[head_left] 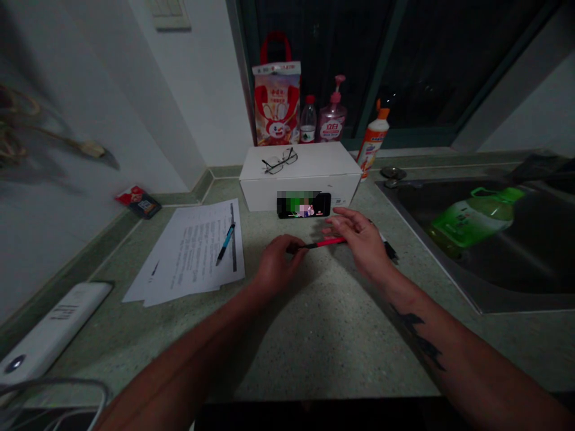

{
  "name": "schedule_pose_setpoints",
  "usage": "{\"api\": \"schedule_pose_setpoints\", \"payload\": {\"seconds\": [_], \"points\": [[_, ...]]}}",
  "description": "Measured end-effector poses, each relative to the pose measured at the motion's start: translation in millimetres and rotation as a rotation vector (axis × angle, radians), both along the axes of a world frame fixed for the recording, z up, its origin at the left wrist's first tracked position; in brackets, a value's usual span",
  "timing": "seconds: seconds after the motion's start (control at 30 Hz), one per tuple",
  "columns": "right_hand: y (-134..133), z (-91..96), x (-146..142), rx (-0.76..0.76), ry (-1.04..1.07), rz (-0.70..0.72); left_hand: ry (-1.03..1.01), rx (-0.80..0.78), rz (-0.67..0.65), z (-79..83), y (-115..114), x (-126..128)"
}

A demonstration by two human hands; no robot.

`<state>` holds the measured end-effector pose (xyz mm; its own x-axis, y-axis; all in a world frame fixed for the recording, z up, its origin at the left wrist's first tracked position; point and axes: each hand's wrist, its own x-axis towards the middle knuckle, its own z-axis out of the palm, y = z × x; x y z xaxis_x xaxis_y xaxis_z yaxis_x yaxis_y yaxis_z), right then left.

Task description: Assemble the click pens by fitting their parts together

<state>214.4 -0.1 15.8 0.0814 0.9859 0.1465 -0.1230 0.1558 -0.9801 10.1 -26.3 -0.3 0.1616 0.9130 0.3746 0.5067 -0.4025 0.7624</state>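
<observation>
The person's bare forearms reached in over the near edge of a speckled green countertop [323, 341]. Just left of 12 o'clock, the left hand [275, 264] had its fingers curled together, closed around the dark end of a red pen [326, 242], which lay across the short gap between the hands. The right hand [362, 242] hung over the pen's far half with its fingers spread apart, not clamped on anything. A black marker [389, 246] poked out just past that hand, partly hidden. At 8 o'clock lay a white power bank [54, 329]. At 10 o'clock sat a stack of printed papers [193, 254] with a blue pen [225, 243] on top, and farther along, by the wall, a small card packet [138, 202]. At 3 o'clock was a steel sink [516, 287] holding a green bottle [471, 218]. At 12 o'clock a phone [304, 205] leaned against a white box [300, 185], with glasses [279, 160] folded on its lid. Behind the box stood a snack bag [276, 102], a small water bottle [308, 120], a pump bottle [332, 117] and an orange-capped bottle [372, 143].
</observation>
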Motion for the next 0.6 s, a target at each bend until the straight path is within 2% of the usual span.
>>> {"api": "schedule_pose_setpoints", "payload": {"seconds": [0.17, 0.4, 0.6], "points": [[-1.6, -2.9, -4.5, -0.062, 0.107, 0.039, -0.033, 0.01, 0.1, 4.2, 3.5, -3.3], [-3.1, -1.7, -3.4, -0.034, 0.035, 0.017, -0.045, -0.13, -0.053, -0.9, -2.4, 3.9], [-2.4, -2.5, 0.1, -0.026, -0.061, 0.016, -0.012, -0.156, -0.061, -1.2, -4.1, 4.9]]}}
